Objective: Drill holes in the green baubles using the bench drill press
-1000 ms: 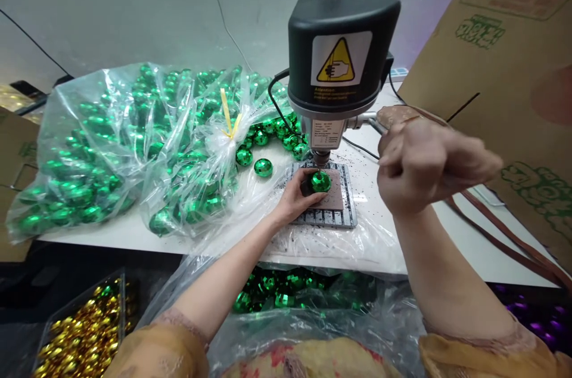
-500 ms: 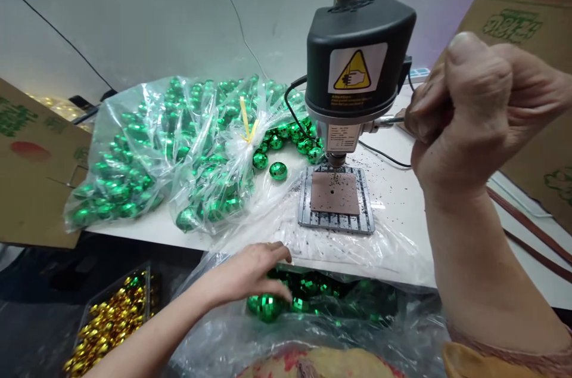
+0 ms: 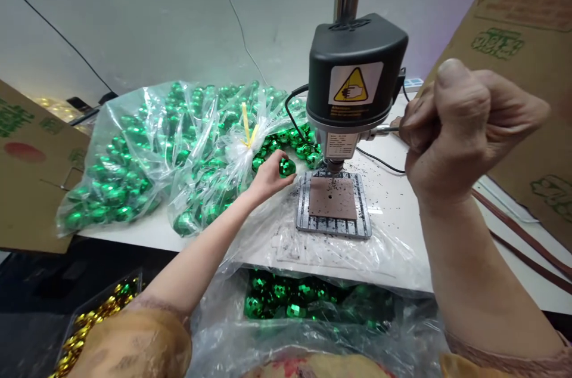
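My left hand (image 3: 270, 176) reaches onto the white table, its fingers and thumb closed around a shiny green faceted ball (image 3: 286, 168) beside other loose green balls. My right hand (image 3: 451, 121) is a fist at the side of a small black drill press (image 3: 357, 77), wrapped round its metal feed lever (image 3: 388, 129). Under the drill chuck (image 3: 335, 166), a brown square pad (image 3: 333, 202) with a small dark hole lies on the slotted metal base (image 3: 304, 224). Dark shavings are scattered over pad and table.
A tied clear bag (image 3: 147, 127) of green balls lies to the left. Below the table edge, more green balls (image 3: 295, 309) sit in clear plastic. Gold balls (image 3: 89, 330) fill a container at lower left. Cardboard boxes (image 3: 36, 187) flank the table; a cable (image 3: 379, 157) runs behind the press.
My left hand has moved from above the lower green balls up and forward onto the table, taking hold of a loose green ball. My right hand stays on the lever, slightly lower in view.
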`<state>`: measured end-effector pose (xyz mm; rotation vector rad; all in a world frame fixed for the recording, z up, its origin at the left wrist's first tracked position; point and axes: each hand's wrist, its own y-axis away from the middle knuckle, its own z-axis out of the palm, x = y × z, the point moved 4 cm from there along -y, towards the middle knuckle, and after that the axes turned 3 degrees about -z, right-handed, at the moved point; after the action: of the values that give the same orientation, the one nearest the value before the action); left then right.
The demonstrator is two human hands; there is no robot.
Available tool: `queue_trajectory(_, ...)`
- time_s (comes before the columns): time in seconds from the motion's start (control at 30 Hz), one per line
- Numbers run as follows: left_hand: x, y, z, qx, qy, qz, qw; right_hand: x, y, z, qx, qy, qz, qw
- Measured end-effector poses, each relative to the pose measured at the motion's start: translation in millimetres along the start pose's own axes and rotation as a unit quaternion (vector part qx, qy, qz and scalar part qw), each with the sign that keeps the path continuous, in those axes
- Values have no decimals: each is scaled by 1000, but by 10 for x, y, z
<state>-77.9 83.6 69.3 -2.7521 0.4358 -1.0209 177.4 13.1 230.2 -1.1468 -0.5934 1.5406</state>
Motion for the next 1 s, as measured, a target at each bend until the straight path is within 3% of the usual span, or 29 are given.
queue_trajectory(0.03, 56, 37, 50, 11, 118, -19, 993, -4, 3, 3, -1, -2, 4, 1000)
queue_trajectory(0.1, 181, 137, 235, -6, 317, -47, 947, -11, 9, 9, -1, -2, 7, 1000)
queue_trajectory(0.2, 313, 282, 548, -34, 444, -76, 892, -13, 14, 18, -6, -1, 7, 1000)
queue_trajectory(0.4, 293, 350, 847, -38, 429, -81, 899, -6, 17, 10, -15, -1, -5, 1000)
queue_trajectory(0.57, 343, 330, 911, -41, 368, -39, 928, -22, 20, -2, -28, 39, 6, 999)
queue_trajectory(0.7, 420, 362, 927, -9, 280, -3, 960, -8, 16, 4, -20, 38, 8, 999)
queue_trajectory(1.0, 420, 391, 976, -17, 277, -10, 961, -72, 134, -61, -23, 47, 4, 999)
